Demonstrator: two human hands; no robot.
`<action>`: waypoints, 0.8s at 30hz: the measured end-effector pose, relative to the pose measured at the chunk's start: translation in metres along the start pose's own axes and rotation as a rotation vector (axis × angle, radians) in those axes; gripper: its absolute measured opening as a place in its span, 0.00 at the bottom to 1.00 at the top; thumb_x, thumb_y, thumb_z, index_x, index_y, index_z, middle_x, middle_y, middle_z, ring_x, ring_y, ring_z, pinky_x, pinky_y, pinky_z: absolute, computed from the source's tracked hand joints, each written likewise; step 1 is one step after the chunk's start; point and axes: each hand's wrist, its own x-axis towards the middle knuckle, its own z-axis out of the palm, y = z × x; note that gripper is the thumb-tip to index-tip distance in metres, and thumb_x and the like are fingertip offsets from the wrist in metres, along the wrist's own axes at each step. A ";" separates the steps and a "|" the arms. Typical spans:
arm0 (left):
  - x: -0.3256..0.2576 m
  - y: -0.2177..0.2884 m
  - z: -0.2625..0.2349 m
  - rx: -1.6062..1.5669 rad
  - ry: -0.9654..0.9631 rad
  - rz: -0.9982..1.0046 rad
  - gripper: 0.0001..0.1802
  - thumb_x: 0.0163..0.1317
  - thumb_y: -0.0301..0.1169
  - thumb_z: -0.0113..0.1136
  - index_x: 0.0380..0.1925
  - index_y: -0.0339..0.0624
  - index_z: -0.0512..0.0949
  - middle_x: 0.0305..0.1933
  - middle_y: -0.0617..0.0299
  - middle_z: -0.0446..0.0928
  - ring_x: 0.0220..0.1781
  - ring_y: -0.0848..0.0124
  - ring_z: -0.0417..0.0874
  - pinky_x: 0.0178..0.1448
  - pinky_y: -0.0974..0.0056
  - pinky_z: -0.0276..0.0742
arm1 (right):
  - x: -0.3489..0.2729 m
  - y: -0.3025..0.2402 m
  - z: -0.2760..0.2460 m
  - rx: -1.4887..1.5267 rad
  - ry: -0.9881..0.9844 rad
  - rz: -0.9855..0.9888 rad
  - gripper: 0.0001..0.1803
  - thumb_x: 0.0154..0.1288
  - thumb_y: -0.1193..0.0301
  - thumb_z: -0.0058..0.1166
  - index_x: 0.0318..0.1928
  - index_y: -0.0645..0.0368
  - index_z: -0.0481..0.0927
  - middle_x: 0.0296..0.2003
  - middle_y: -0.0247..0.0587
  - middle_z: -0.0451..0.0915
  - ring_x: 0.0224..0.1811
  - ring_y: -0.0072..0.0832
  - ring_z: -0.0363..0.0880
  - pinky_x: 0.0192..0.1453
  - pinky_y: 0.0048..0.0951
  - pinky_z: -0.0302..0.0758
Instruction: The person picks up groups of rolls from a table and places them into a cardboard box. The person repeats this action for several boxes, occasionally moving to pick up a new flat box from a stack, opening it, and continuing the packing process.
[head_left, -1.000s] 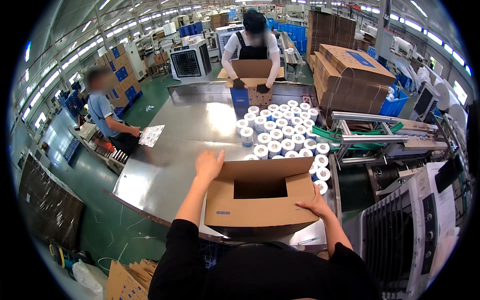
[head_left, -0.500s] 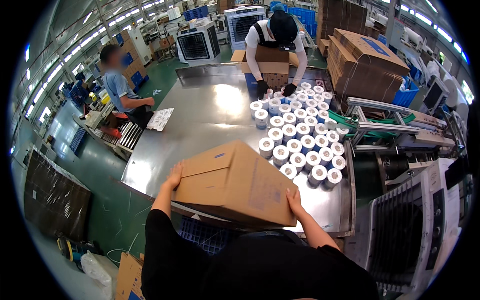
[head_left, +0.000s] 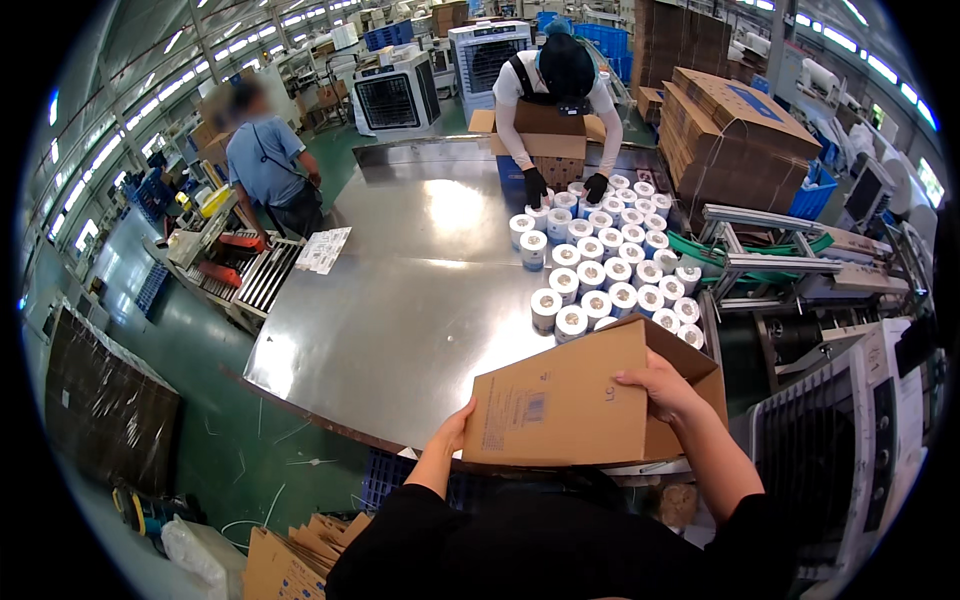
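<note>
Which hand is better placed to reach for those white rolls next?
The right hand, probably. It lies on top of the box at the side nearest the rolls, which stand just beyond it. The left hand holds the box's near left edge, farther from them.

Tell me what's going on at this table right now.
The person wearing the camera holds a cardboard box with both hands, left hand at its near corner, right hand on top, at the near edge of a steel table. White rolls stand clustered beyond it. Across the table, a co-worker in black gloves handles rolls beside another box.
</note>
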 end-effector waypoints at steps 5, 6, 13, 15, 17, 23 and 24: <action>-0.010 0.009 -0.027 1.392 0.483 0.445 0.31 0.64 0.50 0.51 0.59 0.40 0.68 0.60 0.53 0.70 0.61 0.65 0.69 0.63 0.58 0.65 | 0.054 0.030 0.062 -0.121 -0.189 0.014 0.32 0.63 0.69 0.51 0.64 0.60 0.53 0.54 0.47 0.69 0.54 0.31 0.72 0.44 0.30 0.78; -0.026 0.029 0.007 1.398 0.417 0.521 0.33 0.62 0.49 0.54 0.60 0.39 0.67 0.60 0.51 0.70 0.62 0.64 0.68 0.63 0.61 0.65 | 0.057 0.035 0.082 -0.150 -0.114 0.121 0.31 0.66 0.63 0.50 0.63 0.61 0.55 0.53 0.47 0.69 0.52 0.33 0.74 0.49 0.32 0.77; -0.123 0.109 0.150 1.286 0.471 0.612 0.23 0.62 0.42 0.53 0.49 0.34 0.68 0.40 0.42 0.78 0.45 0.50 0.79 0.48 0.55 0.74 | 0.058 0.078 0.108 -0.358 -0.528 0.403 0.35 0.66 0.48 0.47 0.60 0.66 0.67 0.58 0.50 0.70 0.50 0.36 0.78 0.50 0.34 0.77; -0.104 0.095 0.124 1.547 0.829 0.497 0.17 0.63 0.37 0.51 0.42 0.33 0.69 0.32 0.40 0.78 0.37 0.44 0.80 0.42 0.49 0.75 | 0.041 0.065 0.083 -0.828 -0.433 -0.130 0.30 0.61 0.55 0.56 0.56 0.65 0.71 0.53 0.52 0.74 0.49 0.41 0.77 0.48 0.36 0.76; -0.092 0.094 0.114 1.585 0.848 0.600 0.14 0.62 0.34 0.51 0.40 0.34 0.66 0.26 0.40 0.77 0.32 0.41 0.78 0.39 0.44 0.73 | 0.028 0.070 0.035 -1.168 0.192 -0.689 0.31 0.52 0.61 0.62 0.55 0.61 0.71 0.52 0.50 0.73 0.53 0.45 0.73 0.55 0.42 0.71; -0.056 0.110 0.089 1.640 0.650 0.729 0.13 0.64 0.36 0.48 0.38 0.35 0.67 0.25 0.40 0.77 0.31 0.41 0.78 0.38 0.42 0.71 | -0.033 0.098 -0.106 -0.984 0.699 0.100 0.42 0.52 0.71 0.62 0.65 0.65 0.55 0.53 0.56 0.74 0.54 0.48 0.74 0.52 0.45 0.72; -0.042 0.116 0.074 1.627 0.579 0.777 0.15 0.65 0.39 0.47 0.40 0.36 0.68 0.28 0.39 0.76 0.34 0.41 0.77 0.40 0.42 0.72 | -0.039 0.115 -0.138 -0.640 0.572 0.111 0.36 0.53 0.72 0.61 0.61 0.67 0.61 0.46 0.52 0.77 0.47 0.43 0.77 0.50 0.39 0.74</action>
